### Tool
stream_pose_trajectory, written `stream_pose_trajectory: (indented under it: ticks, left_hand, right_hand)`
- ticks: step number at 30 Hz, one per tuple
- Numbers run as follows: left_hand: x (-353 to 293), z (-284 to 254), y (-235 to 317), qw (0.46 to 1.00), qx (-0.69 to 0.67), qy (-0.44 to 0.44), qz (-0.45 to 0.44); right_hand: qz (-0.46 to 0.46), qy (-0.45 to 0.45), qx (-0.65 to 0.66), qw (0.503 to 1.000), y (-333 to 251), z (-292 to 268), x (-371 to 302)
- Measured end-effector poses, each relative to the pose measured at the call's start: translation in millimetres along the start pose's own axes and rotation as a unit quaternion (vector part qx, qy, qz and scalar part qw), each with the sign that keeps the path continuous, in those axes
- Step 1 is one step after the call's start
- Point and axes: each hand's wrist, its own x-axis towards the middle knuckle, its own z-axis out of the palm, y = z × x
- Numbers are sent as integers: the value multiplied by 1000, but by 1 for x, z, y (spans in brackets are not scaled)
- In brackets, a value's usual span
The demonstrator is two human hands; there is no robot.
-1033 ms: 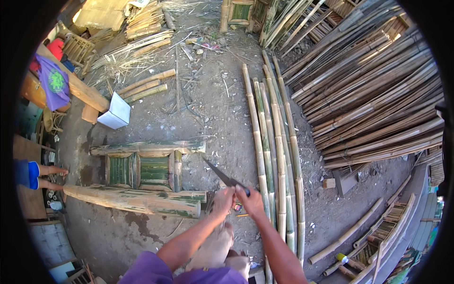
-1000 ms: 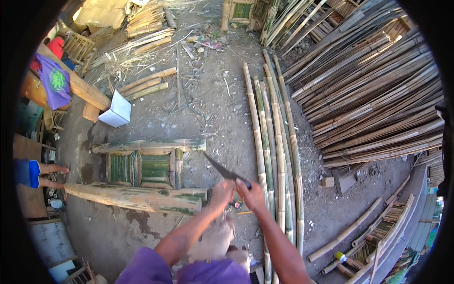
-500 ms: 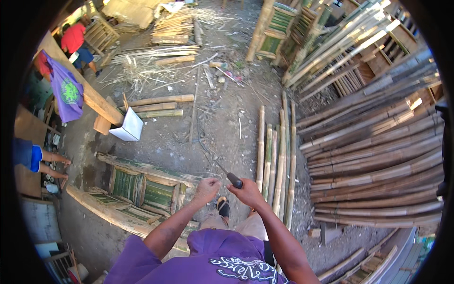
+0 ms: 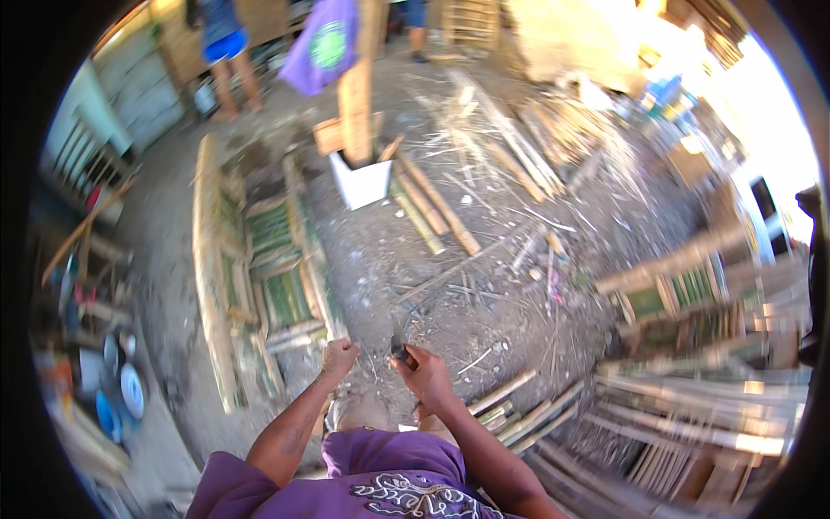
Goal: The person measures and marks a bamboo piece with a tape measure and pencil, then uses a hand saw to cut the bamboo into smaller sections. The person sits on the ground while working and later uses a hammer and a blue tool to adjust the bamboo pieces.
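Note:
My right hand (image 4: 424,374) is closed around the dark handle of a slim tool (image 4: 399,351); its far end is blurred against the ground. To the left, my left hand (image 4: 339,356) is held closed in a loose fist, and whatever lies inside its fingers is hidden. A bamboo bench (image 4: 327,294) with green slatted panels and pale poles rests on the ground, just beyond and to the left of that hand. The two hands are apart, in front of my purple shirt.
Cut bamboo poles (image 4: 510,406) lie at the lower right, near stacked bamboo frames (image 4: 674,294). A wooden post (image 4: 355,112) stands ahead, with a white box (image 4: 361,185) at its foot. A person in blue shorts (image 4: 226,48) stands far left. Split strips litter the dirt.
My view has swung left, so the bench and post sit farther right in the picture and the long pole stack has left it. My hands are slightly farther apart; the right still grips the tool.

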Motion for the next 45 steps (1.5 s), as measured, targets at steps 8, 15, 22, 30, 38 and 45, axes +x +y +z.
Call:
stream_pose_trajectory:
  ticks: [8,15,22,30,38,45]
  left_hand:
    - [-106,26,27,975,-111,137,-133]
    - [-131,48,43,948,-188,219,-130]
    - [-147,65,25,876,-188,392,-208]
    - [-122,220,-14,759,-246,530,-287]
    - [21,259,-150,788,-154,499,-327]
    - [171,284,-394,818,-12,457,-350]
  right_hand:
    - [-225,-106,63,967,4,-39,47]
    - [-199,-155,137,958,-9,-34,56]
    - [19,-461,49,886,30,-38,96]
    - [-208,-510,19,834,131,-59,145]
    - [-145,-579,66,800,227,86,206]
    - [-206,-589,73,778,381,279,239]
